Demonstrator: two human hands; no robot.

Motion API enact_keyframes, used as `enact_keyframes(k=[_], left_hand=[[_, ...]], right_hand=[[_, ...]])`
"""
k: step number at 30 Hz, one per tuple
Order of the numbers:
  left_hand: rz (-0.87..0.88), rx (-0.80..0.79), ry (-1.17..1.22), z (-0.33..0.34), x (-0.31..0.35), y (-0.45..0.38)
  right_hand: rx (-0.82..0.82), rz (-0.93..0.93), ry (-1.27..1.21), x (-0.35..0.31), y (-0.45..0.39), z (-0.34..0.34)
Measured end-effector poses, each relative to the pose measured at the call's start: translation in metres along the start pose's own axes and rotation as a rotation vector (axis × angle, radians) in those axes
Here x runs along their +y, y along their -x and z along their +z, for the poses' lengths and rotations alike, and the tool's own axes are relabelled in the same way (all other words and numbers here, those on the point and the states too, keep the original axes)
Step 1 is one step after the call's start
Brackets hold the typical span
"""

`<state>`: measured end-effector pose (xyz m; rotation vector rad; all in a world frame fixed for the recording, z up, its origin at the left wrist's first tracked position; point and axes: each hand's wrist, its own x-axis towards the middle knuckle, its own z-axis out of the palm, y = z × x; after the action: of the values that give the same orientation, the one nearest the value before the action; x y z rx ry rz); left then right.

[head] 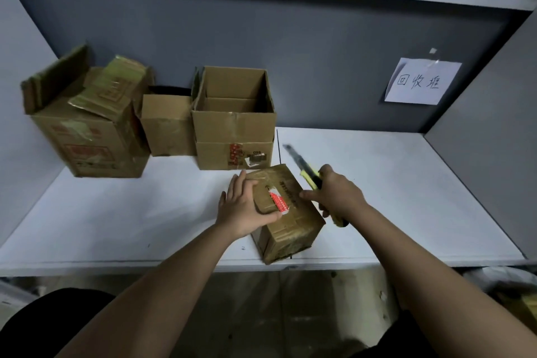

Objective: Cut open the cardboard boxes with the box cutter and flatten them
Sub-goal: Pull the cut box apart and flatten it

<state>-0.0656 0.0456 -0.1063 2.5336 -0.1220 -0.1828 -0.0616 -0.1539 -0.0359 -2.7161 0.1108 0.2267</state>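
Brown and taped shut, the small box (286, 212) sits at the near edge of the white table (116, 221). The left hand (245, 206) lies on its top with fingers spread. The right hand (337, 195) wraps tight around the box cutter (302, 167), whose blade points up and away. A good cut would likely follow the tape, away from the holding fingers. Farther back stand three open boxes (234, 122).

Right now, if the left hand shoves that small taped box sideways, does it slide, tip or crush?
The small taped box would probably slide: it sits flat on the smooth white shelf. It looks squat, so tipping seems unlikely. Still sealed with glossy tape, it should stay fairly stiff under the left hand, though the tape may feel slick. Weight can't be judged.
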Motion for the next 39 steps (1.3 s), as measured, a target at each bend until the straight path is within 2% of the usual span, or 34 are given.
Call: enact_keyframes(k=[4,7,11,17,22,27,34,39], left_hand=[[0.048,-0.012,-0.014,-0.004,-0.005,-0.002],[0.060,-0.015,-0.026,-0.006,-0.008,-0.002],[0.069,-0.015,-0.041,-0.004,-0.010,-0.001],[0.075,-0.012,-0.076,-0.004,-0.011,-0.002],[0.063,-0.006,-0.101,-0.002,-0.012,-0.005],[0.110,-0.023,-0.184,-0.002,-0.013,-0.005],[0.234,-0.055,-0.461,-0.003,-0.021,-0.001],[0.253,-0.058,-0.497,-0.005,-0.022,-0.002]], right_hand=[[-0.090,-0.015,0.052,-0.007,-0.003,0.001],[-0.101,-0.108,0.107,-0.014,0.000,0.005],[-0.040,-0.235,0.247,-0.021,0.002,0.017],[0.081,-0.267,0.403,-0.031,0.004,0.028],[0.116,-0.308,0.473,-0.041,0.008,0.035],[0.141,-0.339,0.531,-0.048,0.010,0.033],[0.127,-0.332,0.640,-0.065,0.006,0.033],[0.115,-0.339,0.693,-0.076,0.007,0.033]])
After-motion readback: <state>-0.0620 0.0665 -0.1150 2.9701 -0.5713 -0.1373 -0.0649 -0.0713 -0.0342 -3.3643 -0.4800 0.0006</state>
